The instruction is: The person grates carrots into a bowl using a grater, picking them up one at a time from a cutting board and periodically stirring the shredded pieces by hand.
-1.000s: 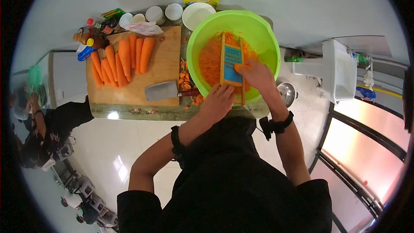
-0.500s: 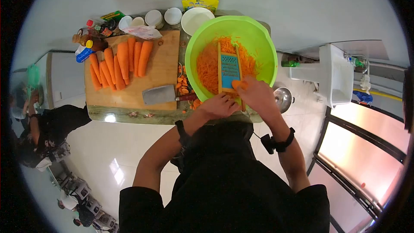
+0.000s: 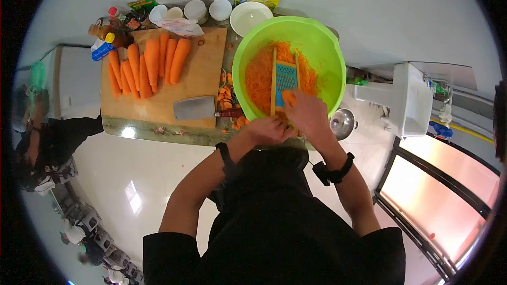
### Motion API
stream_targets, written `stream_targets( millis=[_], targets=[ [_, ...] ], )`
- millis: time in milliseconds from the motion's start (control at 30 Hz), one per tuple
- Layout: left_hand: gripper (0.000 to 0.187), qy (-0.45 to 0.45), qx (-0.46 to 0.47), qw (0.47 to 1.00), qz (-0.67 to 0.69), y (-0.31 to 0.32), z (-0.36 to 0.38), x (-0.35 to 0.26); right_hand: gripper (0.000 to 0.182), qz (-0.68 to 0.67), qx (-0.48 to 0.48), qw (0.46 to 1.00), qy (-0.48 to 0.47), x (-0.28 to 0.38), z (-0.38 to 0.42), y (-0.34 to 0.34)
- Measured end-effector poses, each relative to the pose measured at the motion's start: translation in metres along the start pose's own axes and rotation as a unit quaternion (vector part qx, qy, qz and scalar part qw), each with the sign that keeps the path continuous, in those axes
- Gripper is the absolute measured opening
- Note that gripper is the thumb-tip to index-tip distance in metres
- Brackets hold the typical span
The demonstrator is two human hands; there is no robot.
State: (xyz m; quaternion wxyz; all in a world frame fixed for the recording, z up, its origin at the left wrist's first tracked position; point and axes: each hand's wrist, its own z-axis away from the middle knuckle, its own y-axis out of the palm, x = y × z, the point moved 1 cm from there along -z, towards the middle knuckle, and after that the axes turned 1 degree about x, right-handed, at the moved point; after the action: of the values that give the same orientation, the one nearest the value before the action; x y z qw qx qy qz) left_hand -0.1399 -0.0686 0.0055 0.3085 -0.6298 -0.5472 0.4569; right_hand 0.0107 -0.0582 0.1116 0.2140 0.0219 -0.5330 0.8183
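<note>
A grater (image 3: 286, 78) with a blue plate and a wooden frame leans inside a large lime-green basin (image 3: 327, 58). Shredded carrot (image 3: 259, 80) lies heaped around it. My left hand (image 3: 270, 129) is closed on the grater's near end at the basin's rim. In my right hand (image 3: 308, 113) is a piece of carrot (image 3: 288, 97), pressed against the lower part of the blue plate. My fingers hide most of that piece.
Several whole carrots (image 3: 152, 63) lie on a wooden cutting board (image 3: 203, 74) to the left, near a cleaver (image 3: 194, 108). Carrot scraps (image 3: 225, 96) sit between board and basin. Bottles, cups and a white bowl (image 3: 251, 18) line the wall. A metal bowl (image 3: 343, 124) is at the right.
My right hand with the carrot piece has moved slightly up along the grater. My left hand stays at its near end. The whole view has shifted a little.
</note>
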Motion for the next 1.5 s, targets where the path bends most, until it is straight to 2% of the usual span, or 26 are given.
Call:
stream_targets(
  millis=[167, 233, 300, 333, 400, 467, 600, 700, 767, 933, 1000, 1133, 1167, 1233, 1267, 1300, 1333, 1367, 1400, 1467, 1500],
  targets=[
    [0.012, -0.015, -0.025, 1.000, -0.008, -0.008, -0.001, 0.002, 0.021, 0.000, -0.022, 1.000, -0.012, 0.006, -0.004, -0.013],
    [0.011, -0.016, 0.002, 1.000, 0.007, -0.019, -0.006, 0.004, 0.022, -0.009, -0.041, 0.999, -0.018, -0.004, -0.017, -0.004],
    [0.011, -0.013, 0.031, 0.999, 0.025, -0.022, -0.009, 0.003, 0.025, 0.105, -0.026, 0.986, -0.124, -0.030, -0.049, 0.026],
    [0.009, -0.021, -0.002, 1.000, 0.022, -0.022, -0.010, 0.003, 0.025, 0.104, -0.026, 0.987, -0.118, -0.023, -0.052, 0.017],
    [0.008, -0.029, -0.033, 0.999, 0.013, -0.026, -0.012, 0.008, 0.030, 0.021, -0.052, 0.998, 0.036, -0.006, -0.067, 0.003],
    [0.008, -0.050, -0.014, 0.999, 0.003, -0.032, -0.012, 0.004, 0.032, 0.008, -0.054, 0.998, 0.023, -0.008, -0.082, 0.006],
    [0.010, 0.004, -0.014, 1.000, 0.016, -0.014, -0.008, 0.002, 0.033, 0.035, -0.086, 0.995, 0.019, -0.013, -0.115, 0.023],
    [0.014, -0.007, -0.009, 1.000, -0.014, -0.027, -0.012, 0.007, 0.033, 0.026, -0.038, 0.998, 0.031, -0.011, -0.120, 0.016],
    [0.019, -0.004, -0.068, 0.998, -0.002, -0.026, -0.014, 0.006, 0.033, 0.025, -0.019, 0.999, 0.013, -0.009, -0.107, 0.007],
    [0.019, -0.007, -0.085, 0.996, -0.004, -0.022, -0.013, 0.005, 0.031, 0.010, -0.021, 0.999, -0.032, -0.001, -0.009, -0.002],
    [0.018, 0.001, -0.094, 0.996, -0.005, -0.020, -0.013, 0.007, 0.029, 0.016, -0.011, 1.000, -0.008, 0.007, 0.019, -0.013],
    [0.021, 0.013, -0.052, 0.998, -0.021, -0.012, -0.009, 0.006, 0.024, 0.012, 0.013, 0.999, 0.027, 0.014, 0.032, -0.023],
    [0.020, 0.010, -0.041, 0.999, -0.014, -0.008, -0.007, 0.006, 0.024, 0.013, 0.015, 0.999, 0.028, 0.012, 0.028, -0.019],
    [0.019, 0.013, -0.044, 0.999, -0.026, -0.006, -0.007, 0.004, 0.030, 0.062, -0.018, 0.996, -0.056, 0.006, 0.012, -0.003],
    [0.019, 0.016, -0.048, 0.998, -0.041, -0.006, -0.007, 0.003, 0.030, 0.063, -0.014, 0.996, -0.054, 0.002, 0.000, 0.005],
    [0.019, 0.014, -0.048, 0.998, -0.039, -0.009, -0.009, 0.002, 0.031, 0.073, -0.050, 0.996, -0.031, -0.001, -0.018, 0.011],
    [0.019, -0.001, -0.002, 1.000, -0.001, -0.015, -0.010, 0.003, 0.031, 0.082, -0.086, 0.993, -0.011, -0.003, -0.039, 0.015],
    [0.019, -0.018, 0.046, 0.998, 0.036, -0.018, -0.008, 0.003, 0.031, 0.069, -0.064, 0.996, 0.009, -0.006, -0.065, 0.016],
    [0.019, -0.021, 0.052, 0.998, 0.038, -0.017, -0.005, 0.003, 0.032, 0.055, -0.039, 0.997, 0.032, -0.010, -0.086, 0.019],
    [0.018, 0.013, -0.018, 1.000, -0.009, -0.013, -0.009, 0.005, 0.033, 0.064, -0.042, 0.997, 0.028, -0.017, -0.119, 0.022],
    [0.018, 0.014, -0.016, 1.000, -0.013, -0.014, -0.012, 0.006, 0.035, 0.077, -0.052, 0.995, 0.021, -0.018, -0.135, 0.019]
  ],
)
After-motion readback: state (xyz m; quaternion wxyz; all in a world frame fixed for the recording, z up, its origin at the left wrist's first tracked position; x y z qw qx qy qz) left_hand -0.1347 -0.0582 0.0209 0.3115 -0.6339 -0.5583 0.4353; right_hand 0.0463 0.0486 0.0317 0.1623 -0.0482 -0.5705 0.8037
